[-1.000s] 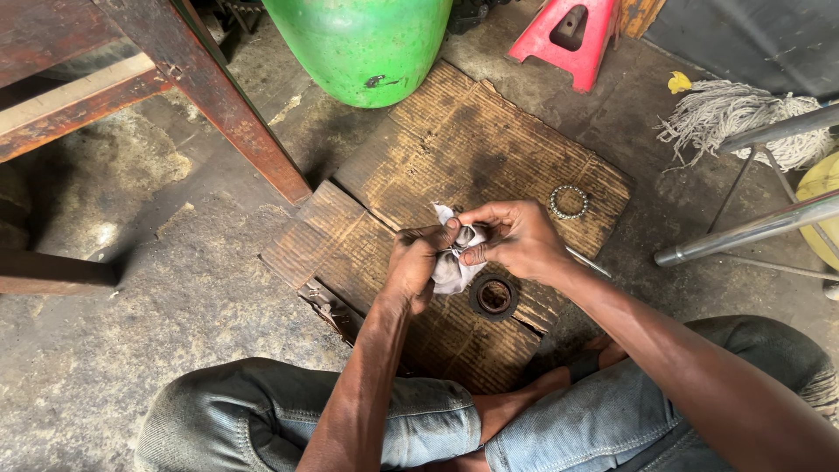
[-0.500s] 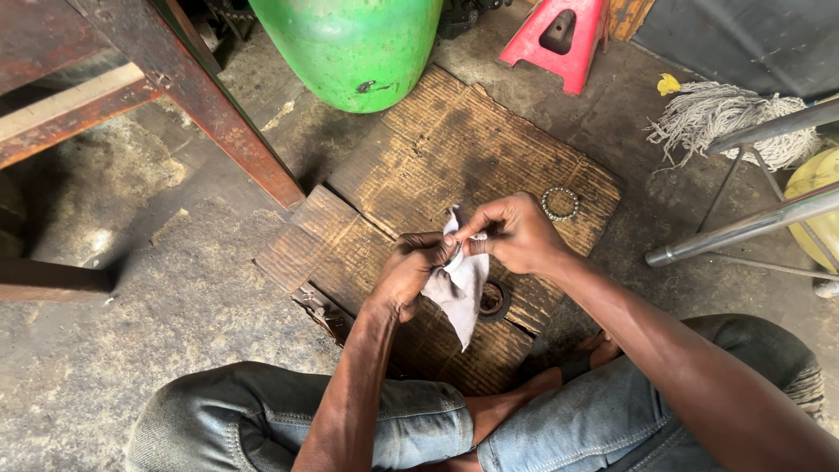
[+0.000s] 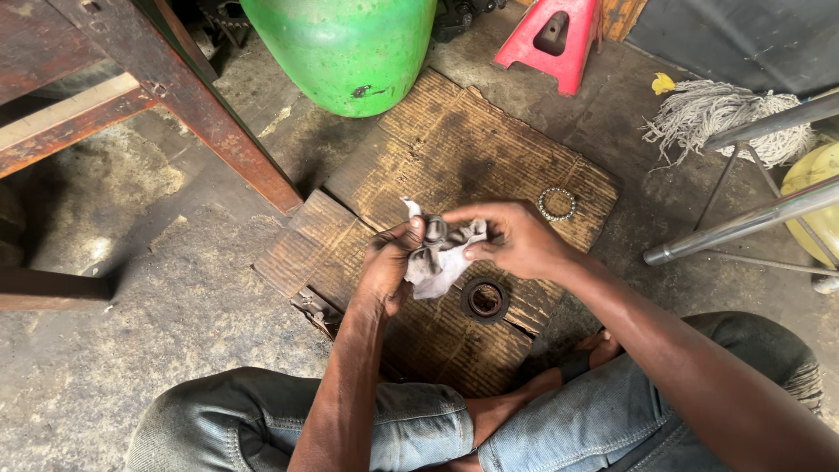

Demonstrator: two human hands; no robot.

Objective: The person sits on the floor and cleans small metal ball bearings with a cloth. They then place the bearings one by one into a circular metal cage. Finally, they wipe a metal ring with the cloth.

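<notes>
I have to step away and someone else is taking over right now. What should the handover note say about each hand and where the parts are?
Left hand: closed around a small dark part, thumb on top, wrapped in the grey rag.
Right hand: pinching the rag's other side, fingers curled over it.
Parts: a dark round bearing race lies on the brown cardboard just below the hands; a ring of bearing balls lies on the cardboard beyond the right hand.
Done: cannot tell how clean the held part is; the rag hides it.
Left: the race and ball ring lie untouched on the cardboard.
</notes>
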